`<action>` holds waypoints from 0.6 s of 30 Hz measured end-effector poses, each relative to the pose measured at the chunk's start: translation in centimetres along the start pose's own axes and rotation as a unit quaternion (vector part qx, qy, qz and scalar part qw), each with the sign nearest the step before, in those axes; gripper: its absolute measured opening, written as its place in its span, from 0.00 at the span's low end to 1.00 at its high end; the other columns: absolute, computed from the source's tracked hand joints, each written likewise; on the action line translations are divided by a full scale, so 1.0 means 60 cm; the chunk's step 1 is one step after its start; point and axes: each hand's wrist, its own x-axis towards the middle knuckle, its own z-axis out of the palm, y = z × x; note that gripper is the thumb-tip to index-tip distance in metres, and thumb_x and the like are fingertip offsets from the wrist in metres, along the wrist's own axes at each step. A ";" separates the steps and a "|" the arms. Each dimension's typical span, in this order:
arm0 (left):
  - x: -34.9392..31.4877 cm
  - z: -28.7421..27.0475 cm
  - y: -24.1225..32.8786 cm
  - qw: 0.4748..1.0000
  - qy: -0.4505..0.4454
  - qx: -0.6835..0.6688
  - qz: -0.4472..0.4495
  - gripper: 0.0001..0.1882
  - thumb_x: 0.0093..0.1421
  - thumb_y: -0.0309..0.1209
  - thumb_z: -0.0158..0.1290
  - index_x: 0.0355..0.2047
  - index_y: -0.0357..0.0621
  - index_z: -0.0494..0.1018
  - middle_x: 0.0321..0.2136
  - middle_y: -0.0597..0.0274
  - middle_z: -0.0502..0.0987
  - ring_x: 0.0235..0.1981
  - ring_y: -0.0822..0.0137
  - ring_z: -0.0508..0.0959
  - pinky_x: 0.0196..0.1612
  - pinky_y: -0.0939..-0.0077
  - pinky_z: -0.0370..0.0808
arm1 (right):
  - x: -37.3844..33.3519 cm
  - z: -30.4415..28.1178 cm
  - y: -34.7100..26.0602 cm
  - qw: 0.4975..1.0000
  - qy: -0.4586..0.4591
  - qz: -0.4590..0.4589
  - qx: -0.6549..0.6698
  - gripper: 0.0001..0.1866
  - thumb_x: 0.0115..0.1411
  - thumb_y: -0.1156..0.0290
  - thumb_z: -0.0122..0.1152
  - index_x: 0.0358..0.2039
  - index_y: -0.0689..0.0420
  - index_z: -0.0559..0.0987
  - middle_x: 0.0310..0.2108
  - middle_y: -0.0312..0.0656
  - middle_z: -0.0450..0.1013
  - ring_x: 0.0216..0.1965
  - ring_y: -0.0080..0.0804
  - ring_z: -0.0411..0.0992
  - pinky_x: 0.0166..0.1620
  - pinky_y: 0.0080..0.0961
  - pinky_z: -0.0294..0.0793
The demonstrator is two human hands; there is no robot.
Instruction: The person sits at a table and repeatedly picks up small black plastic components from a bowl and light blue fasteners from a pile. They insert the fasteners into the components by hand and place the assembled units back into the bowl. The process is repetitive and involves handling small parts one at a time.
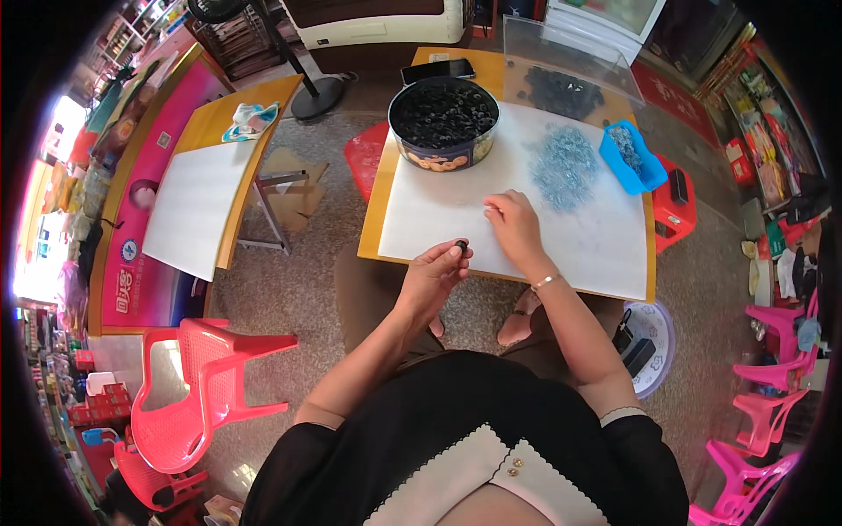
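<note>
At the table, left fingers pinching a small black piece, right fingers curled, hold unclear.

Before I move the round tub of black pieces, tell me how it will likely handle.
The round tub may feel weighty, as it looks well filled with small black pieces. Looking wider than tall, it should probably slide rather than tip. With no lid on, a hard jolt could spill some.

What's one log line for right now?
left hand: fingers hold small black piece | right hand: over white sheet, nothing visibly held | round tin: black pieces inside
</note>
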 end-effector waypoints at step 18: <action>0.016 0.022 0.010 0.999 -0.035 0.001 0.038 0.15 0.62 0.25 0.48 0.47 0.30 0.68 0.33 0.58 0.75 0.31 0.72 0.72 0.38 0.81 0.73 | -0.027 -0.068 -0.122 0.948 -0.068 0.081 0.300 0.06 0.55 0.81 0.55 0.34 0.63 0.77 0.30 0.38 0.73 0.30 0.22 0.72 0.33 0.19 0.71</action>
